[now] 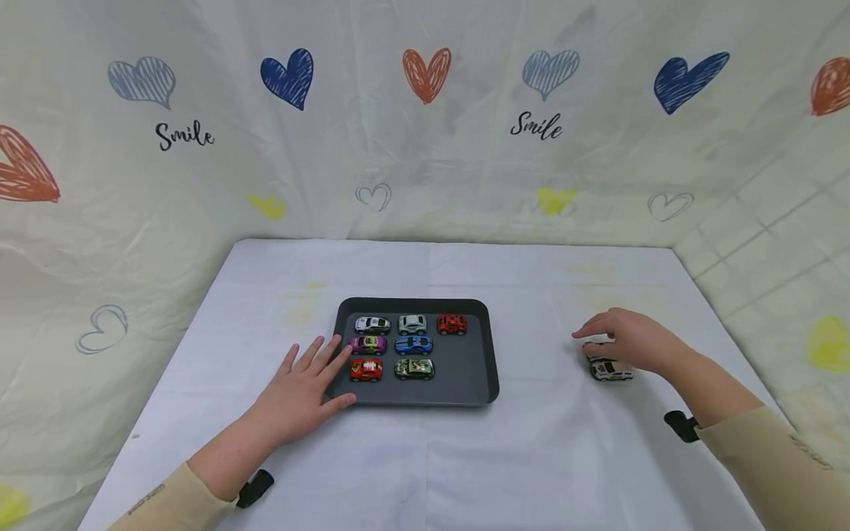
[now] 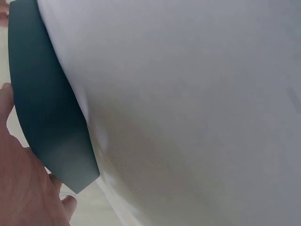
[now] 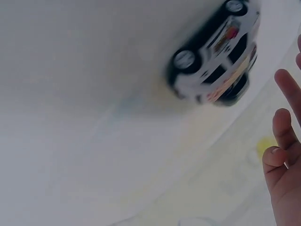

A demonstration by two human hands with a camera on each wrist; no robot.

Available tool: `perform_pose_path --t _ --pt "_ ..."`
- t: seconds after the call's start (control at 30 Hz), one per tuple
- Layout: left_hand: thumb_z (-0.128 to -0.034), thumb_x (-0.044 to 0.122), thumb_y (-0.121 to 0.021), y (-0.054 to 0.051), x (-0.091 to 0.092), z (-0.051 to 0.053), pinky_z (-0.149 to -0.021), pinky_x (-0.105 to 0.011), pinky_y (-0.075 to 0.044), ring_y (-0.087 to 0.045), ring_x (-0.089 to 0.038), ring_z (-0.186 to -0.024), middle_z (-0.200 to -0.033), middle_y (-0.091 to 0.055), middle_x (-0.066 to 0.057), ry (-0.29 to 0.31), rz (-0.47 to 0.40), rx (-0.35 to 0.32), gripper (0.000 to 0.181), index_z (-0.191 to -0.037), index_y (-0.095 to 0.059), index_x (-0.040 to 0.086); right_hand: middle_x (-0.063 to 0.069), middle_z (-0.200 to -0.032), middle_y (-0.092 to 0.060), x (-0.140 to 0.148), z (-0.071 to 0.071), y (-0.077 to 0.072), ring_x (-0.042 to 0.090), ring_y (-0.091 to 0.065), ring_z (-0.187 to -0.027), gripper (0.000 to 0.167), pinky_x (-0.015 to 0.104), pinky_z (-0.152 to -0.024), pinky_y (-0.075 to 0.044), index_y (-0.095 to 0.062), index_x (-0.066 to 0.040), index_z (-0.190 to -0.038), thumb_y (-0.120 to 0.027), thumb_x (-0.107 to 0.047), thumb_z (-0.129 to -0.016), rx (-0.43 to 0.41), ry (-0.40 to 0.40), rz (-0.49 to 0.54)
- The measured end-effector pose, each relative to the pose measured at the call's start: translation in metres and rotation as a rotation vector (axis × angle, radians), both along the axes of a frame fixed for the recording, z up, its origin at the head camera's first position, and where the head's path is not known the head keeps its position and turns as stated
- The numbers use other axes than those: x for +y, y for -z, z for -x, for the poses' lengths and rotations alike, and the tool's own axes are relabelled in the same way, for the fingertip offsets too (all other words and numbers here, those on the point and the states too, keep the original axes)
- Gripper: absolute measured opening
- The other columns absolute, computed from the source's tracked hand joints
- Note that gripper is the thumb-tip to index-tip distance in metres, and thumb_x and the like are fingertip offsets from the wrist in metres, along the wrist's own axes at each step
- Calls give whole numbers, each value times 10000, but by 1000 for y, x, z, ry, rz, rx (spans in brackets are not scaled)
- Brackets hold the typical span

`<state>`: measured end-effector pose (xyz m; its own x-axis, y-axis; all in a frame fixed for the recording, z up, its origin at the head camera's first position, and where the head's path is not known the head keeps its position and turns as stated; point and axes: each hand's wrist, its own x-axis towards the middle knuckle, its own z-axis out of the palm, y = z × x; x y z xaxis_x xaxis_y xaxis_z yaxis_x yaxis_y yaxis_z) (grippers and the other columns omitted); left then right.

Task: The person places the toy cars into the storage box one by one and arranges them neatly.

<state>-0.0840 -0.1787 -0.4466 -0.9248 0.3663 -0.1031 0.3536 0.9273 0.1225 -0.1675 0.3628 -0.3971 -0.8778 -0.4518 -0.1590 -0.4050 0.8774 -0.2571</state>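
My left hand (image 1: 295, 398) lies with fingers spread over the left rim of a dark grey tray (image 1: 465, 376); in the left wrist view its fingers (image 2: 23, 183) rest along the tray's side (image 2: 49, 103). Inside are several toy cars, among them a purple one (image 1: 368, 344), a blue one (image 1: 414, 345), a red one (image 1: 452, 324) and a camouflage one (image 1: 415, 369). Off to the right, my right hand (image 1: 634, 339) hovers over two toy cars on the table. The nearer is a white car (image 1: 611, 370); the other is mostly hidden by the fingers.
A white cloth (image 1: 432, 457) covers the table. Behind and beside it hangs a pale curtain (image 1: 465, 155) printed with hearts and the word "Smile". Black straps show at both sleeve cuffs.
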Motion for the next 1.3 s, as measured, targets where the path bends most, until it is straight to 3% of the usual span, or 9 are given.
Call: perform_pose_path --t 0.33,0.53,0.93,1.3 --pt "-932 677 -492 1 0 0 -1197 -576 -31 -101 -327 -1516 -1659 -144 -50 -8 -14 -14 846 -1593 -239 213 82 -1192 -683 29 -3 4 223 -590 -930 301 382 -753 -498 -762 -197 -1151 -777 -285 -863 -31 75 -11" --pt "-930 676 -496 2 0 0 -1195 -579 -42 -101 -329 -1515 -1659 -141 -51 -7 -5 -12 850 -1593 -237 211 97 -1182 -691 32 3 5 188 -541 -871 282 330 -670 -463 -762 -177 -1150 -758 -254 -878 -124 92 -4" --pt "-927 671 -507 0 0 -1 -1194 -582 -39 -107 -335 -1513 -1656 -158 -60 -8 -7 -7 852 -1591 -249 204 150 -1235 -667 39 6 12 214 -536 -896 295 327 -658 -458 -756 -164 -1161 -750 -253 -880 -193 114 5" --pt "-933 666 -503 -2 1 -2 -1195 -577 -46 -112 -329 -1514 -1656 -157 -58 -2 -8 -7 847 -1591 -248 198 -5 -991 -640 37 3 16 173 -487 -806 278 309 -620 -415 -764 -204 -1156 -746 -275 -888 -123 131 -37"
